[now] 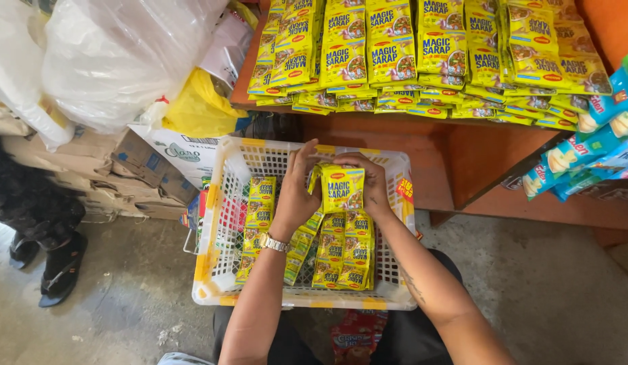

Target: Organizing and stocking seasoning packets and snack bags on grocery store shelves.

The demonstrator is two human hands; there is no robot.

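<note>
Both my hands hold a strip of small yellow seasoning sachets (342, 188) over a white plastic basket (222, 223). My left hand (297, 189), with a metal watch on its wrist, grips the strip's top left edge. My right hand (373, 184) grips the top right edge. The strip hangs down into the basket, where more yellow sachet strips (260, 209) lie. On a red-brown wooden shelf (462, 155) above, several rows of the same yellow sachets (422, 54) are laid out overlapping.
Blue snack packets (598, 135) hang at the right. Clear plastic bags (118, 54), a yellow bag (199, 108) and cardboard boxes (104, 169) stand at the left. Another person's sandalled feet (53, 263) stand on the concrete floor at far left. A red packet (358, 338) lies by my legs.
</note>
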